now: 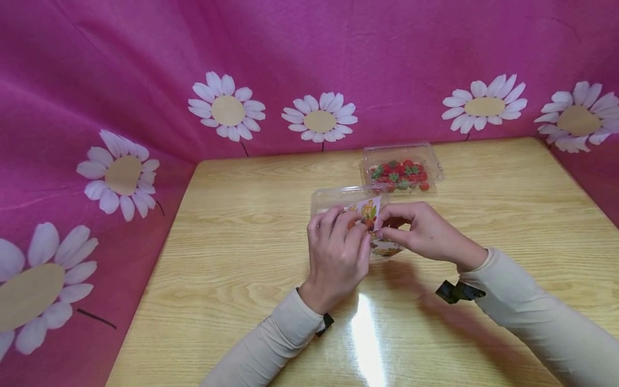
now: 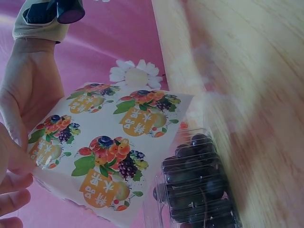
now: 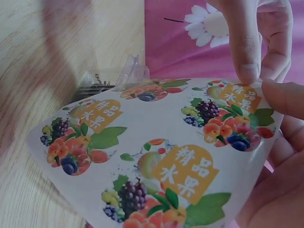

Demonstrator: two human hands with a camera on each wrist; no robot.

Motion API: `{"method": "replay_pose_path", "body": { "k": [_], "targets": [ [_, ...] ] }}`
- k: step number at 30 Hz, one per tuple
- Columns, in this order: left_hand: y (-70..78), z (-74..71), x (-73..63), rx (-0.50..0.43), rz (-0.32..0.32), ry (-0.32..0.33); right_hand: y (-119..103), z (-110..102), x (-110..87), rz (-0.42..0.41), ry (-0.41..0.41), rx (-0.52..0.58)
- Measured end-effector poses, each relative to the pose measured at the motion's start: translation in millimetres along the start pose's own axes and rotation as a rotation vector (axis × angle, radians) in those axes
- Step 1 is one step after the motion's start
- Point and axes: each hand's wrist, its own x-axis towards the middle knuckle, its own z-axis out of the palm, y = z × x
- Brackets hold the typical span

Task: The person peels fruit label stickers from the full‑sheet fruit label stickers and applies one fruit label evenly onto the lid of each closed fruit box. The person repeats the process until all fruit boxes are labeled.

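Both hands hold a white sheet of fruit stickers (image 2: 109, 128), printed with berries, grapes, leaves and orange labels with lettering. My left hand (image 1: 336, 255) pinches the sheet's edge between thumb and fingers. At the adjacent edge my right hand (image 1: 427, 231) pinches it too, thumb and fingertips almost meeting the left fingers in the right wrist view. Under the sheet stands a clear plastic box (image 1: 324, 200), partly hidden by the left hand. Dark grapes (image 2: 194, 175) fill this box in the left wrist view.
Behind the hands, a second clear plastic box (image 1: 437, 161) holds red strawberries (image 1: 401, 174) near the table's back edge. The wooden table (image 1: 232, 242) is bordered at the back and sides by a pink curtain (image 1: 387, 59) with white daisies.
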Motion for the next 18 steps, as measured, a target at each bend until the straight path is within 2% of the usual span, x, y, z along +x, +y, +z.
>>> {"method": "replay_pose_path", "body": {
  "k": [8, 18],
  "targets": [
    [-0.5, -0.4, 0.0, -0.02, -0.004, 0.017, 2.7, 0.8, -0.7, -0.031, 0.016, -0.008],
    [0.2, 1.3, 1.5, -0.012, 0.019, 0.053, -0.7, -1.0, -1.7, 0.033, -0.004, 0.006]
  ]
}}
